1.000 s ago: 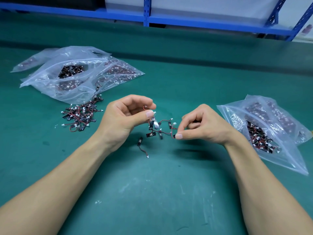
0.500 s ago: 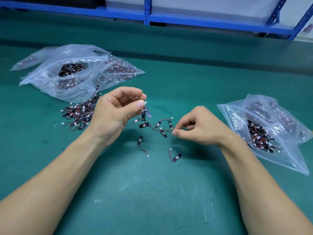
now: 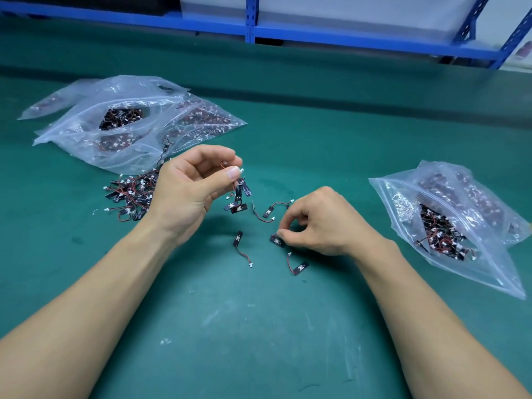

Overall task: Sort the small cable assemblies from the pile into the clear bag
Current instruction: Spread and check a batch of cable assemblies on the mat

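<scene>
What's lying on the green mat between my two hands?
Head view: a loose black red-wired cable assembly lies between the left hand, holding a dangling bunch, and the right hand, pinching another assembly.

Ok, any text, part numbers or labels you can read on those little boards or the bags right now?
None legible.
Small black boards of the red-wired cable assemblies on the green mat: pale marks, too small to read.
Hanging board under the left hand: white print, blurred.
Clear plastic bags: no label visible.
</scene>
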A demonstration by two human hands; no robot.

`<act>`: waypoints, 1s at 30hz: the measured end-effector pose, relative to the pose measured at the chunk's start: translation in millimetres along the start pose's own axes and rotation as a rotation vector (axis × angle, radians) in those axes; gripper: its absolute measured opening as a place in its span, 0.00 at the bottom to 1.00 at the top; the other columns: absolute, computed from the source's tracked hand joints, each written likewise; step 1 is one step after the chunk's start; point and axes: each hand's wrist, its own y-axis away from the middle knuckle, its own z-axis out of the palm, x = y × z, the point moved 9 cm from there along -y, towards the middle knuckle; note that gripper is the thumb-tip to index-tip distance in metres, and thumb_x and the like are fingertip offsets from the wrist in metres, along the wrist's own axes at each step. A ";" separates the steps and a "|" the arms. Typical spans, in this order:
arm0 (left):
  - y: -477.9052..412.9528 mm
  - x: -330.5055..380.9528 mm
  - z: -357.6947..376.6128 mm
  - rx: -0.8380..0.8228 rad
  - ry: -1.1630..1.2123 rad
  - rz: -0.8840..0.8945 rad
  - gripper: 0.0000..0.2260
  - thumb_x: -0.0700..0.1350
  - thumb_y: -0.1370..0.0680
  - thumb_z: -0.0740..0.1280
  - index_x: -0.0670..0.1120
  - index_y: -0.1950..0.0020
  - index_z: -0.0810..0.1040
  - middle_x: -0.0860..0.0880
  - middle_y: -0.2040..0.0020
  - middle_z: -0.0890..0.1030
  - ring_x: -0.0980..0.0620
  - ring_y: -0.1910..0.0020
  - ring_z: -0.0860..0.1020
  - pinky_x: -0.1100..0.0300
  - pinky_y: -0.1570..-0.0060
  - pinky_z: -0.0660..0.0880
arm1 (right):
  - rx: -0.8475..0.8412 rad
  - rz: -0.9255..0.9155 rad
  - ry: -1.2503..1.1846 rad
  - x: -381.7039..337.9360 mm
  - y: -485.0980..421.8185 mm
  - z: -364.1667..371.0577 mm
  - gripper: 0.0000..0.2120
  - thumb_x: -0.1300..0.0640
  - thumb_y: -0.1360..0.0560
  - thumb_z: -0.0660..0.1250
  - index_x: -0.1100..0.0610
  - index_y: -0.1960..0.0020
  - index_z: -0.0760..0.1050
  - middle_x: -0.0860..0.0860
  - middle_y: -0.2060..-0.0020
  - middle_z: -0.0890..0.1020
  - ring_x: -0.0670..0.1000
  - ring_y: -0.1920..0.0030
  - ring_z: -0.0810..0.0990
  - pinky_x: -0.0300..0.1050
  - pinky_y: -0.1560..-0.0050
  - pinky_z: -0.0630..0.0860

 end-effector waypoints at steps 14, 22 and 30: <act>10.6 -12.8 23.2 -0.130 0.073 -0.041 0.11 0.36 0.30 0.71 0.52 0.56 0.85 0.51 0.56 0.85 0.57 0.57 0.82 0.66 0.57 0.78 | 0.143 -0.067 -0.680 -24.0 3.6 -3.7 0.06 0.53 0.27 0.77 0.54 0.61 0.85 0.45 0.76 0.55 0.48 0.72 0.53 0.38 0.71 0.52; 4.4 -8.3 7.2 0.007 0.124 -0.009 0.10 0.36 0.30 0.74 0.50 0.56 0.84 0.52 0.58 0.84 0.58 0.58 0.81 0.66 0.57 0.78 | 0.047 -0.050 -0.658 -12.4 5.3 -9.6 0.09 0.57 0.27 0.77 0.52 0.66 0.83 0.50 0.77 0.58 0.52 0.71 0.54 0.40 0.70 0.54; 1.4 -7.3 -0.3 0.034 0.133 -0.017 0.09 0.37 0.31 0.72 0.50 0.58 0.84 0.52 0.58 0.84 0.58 0.59 0.81 0.67 0.58 0.77 | -0.300 0.033 -0.458 20.2 21.8 -10.7 0.10 0.49 0.31 0.78 0.54 0.66 0.85 0.45 0.79 0.61 0.50 0.71 0.57 0.43 0.69 0.55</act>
